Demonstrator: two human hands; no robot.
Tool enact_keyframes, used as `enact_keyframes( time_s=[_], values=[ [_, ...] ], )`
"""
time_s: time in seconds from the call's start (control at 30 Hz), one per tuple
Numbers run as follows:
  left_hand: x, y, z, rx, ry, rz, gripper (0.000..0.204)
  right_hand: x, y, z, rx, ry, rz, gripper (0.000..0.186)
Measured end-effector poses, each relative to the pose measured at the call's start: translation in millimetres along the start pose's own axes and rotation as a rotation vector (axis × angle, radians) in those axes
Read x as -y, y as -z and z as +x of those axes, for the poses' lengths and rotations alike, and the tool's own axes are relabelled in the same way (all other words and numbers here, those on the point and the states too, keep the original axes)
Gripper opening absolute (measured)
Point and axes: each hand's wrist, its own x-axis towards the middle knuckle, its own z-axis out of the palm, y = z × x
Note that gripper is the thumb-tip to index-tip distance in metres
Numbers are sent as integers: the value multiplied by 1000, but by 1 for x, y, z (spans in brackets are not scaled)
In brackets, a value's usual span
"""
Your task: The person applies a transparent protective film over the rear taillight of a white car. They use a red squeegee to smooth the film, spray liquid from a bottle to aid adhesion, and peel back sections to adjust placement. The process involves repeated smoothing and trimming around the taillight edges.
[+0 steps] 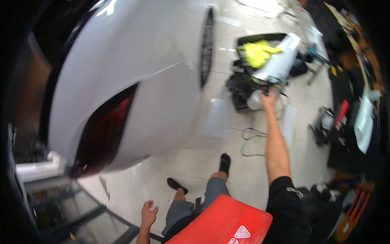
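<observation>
My right hand (pixel 268 100) reaches far forward, its fingers closed round the dark upper part of what looks like a spray bottle (pixel 254 100) with a pale rounded body. Blur hides the exact grip. Just beyond it, a black cart (pixel 239 87) carries a bright yellow cloth (pixel 258 53) and a long pale sheet (pixel 280 59). My left hand (pixel 149 213) hangs low by my left leg, fingers apart, with nothing in it. In front of my torso is a red flat-faced thing (pixel 221 221); how it is held there is hidden.
A pale car (pixel 166 97) with a dark red tail light (pixel 107 126) fills the left. Dark cord (pixel 254 142) lies on the tiled floor (pixel 239 171) below the cart. A cluttered dark bench (pixel 345 150) runs along the right. Dark-framed glass panels (pixel 81 215) stand lower left.
</observation>
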Motion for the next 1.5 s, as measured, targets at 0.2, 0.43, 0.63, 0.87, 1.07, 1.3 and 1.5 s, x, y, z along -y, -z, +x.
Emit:
enact_keyframes(
  time_s=[0.2,0.43,0.63,0.87,1.07,1.3,1.5],
  values=[
    [-20,118,19,-289,66,39,52,120,-15,-123,73,179,158,29],
    [-19,262,118,-343,-414,-378,83,259,93,-351,-248,-64,436,19],
    [-73,304,110,-337,-715,-346,21,464,58,-582,58,-161,477,44],
    [-51,304,83,-42,-693,-697,19,605,-32,-738,431,-15,534,53],
    [-47,311,96,137,-611,-632,25,614,-178,-799,238,260,455,72],
    [-47,322,102,246,-524,-593,27,633,-302,-744,-235,377,751,63],
    [-54,322,88,398,-478,-546,40,644,-349,-728,-151,-151,1314,50]
  ],
)
